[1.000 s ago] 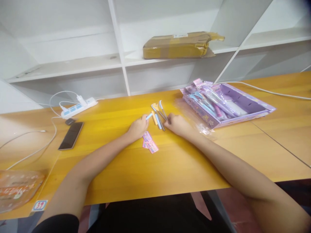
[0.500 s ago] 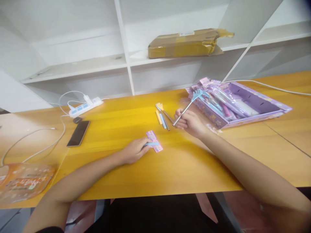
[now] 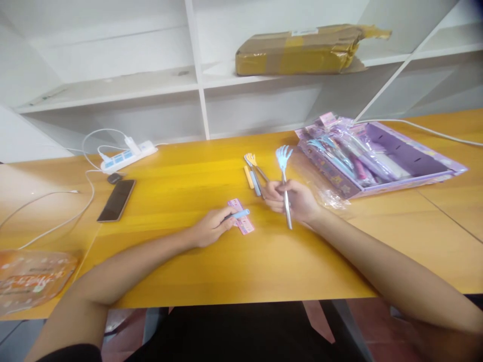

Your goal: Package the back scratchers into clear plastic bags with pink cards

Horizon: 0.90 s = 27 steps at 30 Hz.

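Observation:
My right hand (image 3: 298,198) is closed on the metal rod of a back scratcher, whose light blue claw head (image 3: 283,156) points up and away from me. Between the thumb and fingers of my left hand (image 3: 213,226) is a light blue handle (image 3: 240,213), held just above a pink printed card (image 3: 245,224) on the table. Beyond my hands lie a yellow-headed back scratcher (image 3: 252,160) and a blue-headed one beside it, partly overlapped. A yellow handle (image 3: 248,178) and a blue handle (image 3: 255,185) lie next to them.
A purple display box (image 3: 418,185) with several wrapped back scratchers stands at the right, clear plastic wrapping (image 3: 334,198) before it. At the left are a phone (image 3: 116,200), a power strip (image 3: 126,158), cables and an orange-printed bag (image 3: 35,281). A taped carton (image 3: 298,53) rests on the shelf.
My right hand has turned the back scratcher from a slant to nearly upright, its rod end now lower and nearer me. The left hand's blue handle now tilts up slightly. The view has shifted a little.

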### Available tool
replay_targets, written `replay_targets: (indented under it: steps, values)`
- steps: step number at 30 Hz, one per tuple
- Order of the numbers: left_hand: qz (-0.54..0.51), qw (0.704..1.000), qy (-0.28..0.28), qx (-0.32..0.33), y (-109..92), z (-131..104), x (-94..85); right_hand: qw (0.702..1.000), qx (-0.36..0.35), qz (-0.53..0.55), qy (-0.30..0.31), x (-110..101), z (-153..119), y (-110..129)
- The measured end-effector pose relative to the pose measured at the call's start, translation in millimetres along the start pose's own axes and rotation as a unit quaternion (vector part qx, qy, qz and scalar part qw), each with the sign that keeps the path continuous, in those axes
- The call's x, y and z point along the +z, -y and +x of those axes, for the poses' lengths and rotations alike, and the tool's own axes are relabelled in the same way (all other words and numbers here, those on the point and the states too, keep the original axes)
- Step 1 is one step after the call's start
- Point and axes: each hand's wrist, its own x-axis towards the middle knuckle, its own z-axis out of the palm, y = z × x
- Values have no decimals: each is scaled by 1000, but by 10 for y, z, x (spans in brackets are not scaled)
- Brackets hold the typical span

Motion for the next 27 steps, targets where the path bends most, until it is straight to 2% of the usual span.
replay_targets:
  steps: [3, 7, 9, 17, 22, 27]
  values:
    - [-8, 1000, 3, -1, -11, 10, 4, 998, 14, -32, -45, 6, 20, -54]
    - [-4, 1000, 7, -5, -38, 19, 0, 989, -2, -76, -129, 78, 30, -96]
    - [-4, 1000, 10, -9, -49, 19, -6, 985, -15, -74, -152, 99, 35, -95]
    - [-55, 998, -7, -25, 9, 29, -9, 977, -95, -23, -191, -51, 80, -80]
    - [-96, 995, -25, -18, 25, 39, -5, 968, -122, -28, -219, -127, 104, -99]
    - [-94, 995, -25, -24, 43, 40, -1, 961, -139, -70, -229, -146, 125, -133]
